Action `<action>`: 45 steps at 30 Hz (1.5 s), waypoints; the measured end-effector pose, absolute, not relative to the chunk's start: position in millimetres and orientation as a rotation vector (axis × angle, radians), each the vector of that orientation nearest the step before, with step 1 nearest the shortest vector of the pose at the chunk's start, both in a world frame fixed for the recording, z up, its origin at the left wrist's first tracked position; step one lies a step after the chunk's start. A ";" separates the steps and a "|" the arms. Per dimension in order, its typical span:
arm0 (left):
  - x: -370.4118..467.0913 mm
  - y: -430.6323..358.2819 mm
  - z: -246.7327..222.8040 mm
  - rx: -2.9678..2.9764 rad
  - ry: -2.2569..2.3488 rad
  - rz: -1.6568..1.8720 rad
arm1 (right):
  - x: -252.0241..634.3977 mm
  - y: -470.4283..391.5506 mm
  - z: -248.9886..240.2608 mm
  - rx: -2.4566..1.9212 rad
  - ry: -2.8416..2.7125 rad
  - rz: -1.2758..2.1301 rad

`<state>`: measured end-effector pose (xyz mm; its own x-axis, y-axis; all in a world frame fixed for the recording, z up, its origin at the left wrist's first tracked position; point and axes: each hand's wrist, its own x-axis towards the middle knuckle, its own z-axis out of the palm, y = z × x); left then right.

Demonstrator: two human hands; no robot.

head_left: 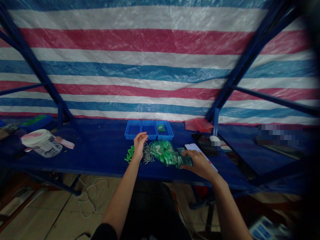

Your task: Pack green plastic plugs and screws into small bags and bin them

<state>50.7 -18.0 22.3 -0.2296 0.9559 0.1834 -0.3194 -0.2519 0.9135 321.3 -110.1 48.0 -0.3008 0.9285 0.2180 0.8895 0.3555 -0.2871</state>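
Bare forearms are extended over the blue worktop. Loosely curled, the left hand is raised between green plugs and screws; any grip cannot be told. Thumb and fingers parted, the right hand is placed at the green packets' right edge, its hold unclear. Behind, 1 3-compartment tray is seen.

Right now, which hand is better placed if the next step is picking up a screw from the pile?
Probably the left hand: it is close beside the screw pile, while the right hand is farther off, across the green packets.
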 end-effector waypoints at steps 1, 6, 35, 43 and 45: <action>50.7 -17.9 22.3 0.997 0.957 1.664 | 321.7 -109.6 52.1 -1.574 -2.267 0.227; 51.1 -17.3 22.5 0.986 0.964 1.663 | 317.2 -91.2 70.4 -1.420 -2.061 0.533; 73.1 15.6 39.0 1.252 0.889 1.558 | 237.0 26.6 53.9 -0.916 -1.599 0.662; 66.8 21.1 35.3 1.132 0.899 1.641 | 244.0 21.8 52.6 -0.917 -1.717 0.605; 64.5 18.5 35.4 1.119 0.901 1.652 | 244.1 17.8 54.3 -0.925 -1.685 0.768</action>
<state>64.5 18.5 35.4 -0.1671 0.9471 0.2741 -0.2823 -0.3123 0.9071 244.1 17.8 54.3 -0.1834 0.8639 0.4691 0.2123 0.5008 -0.8391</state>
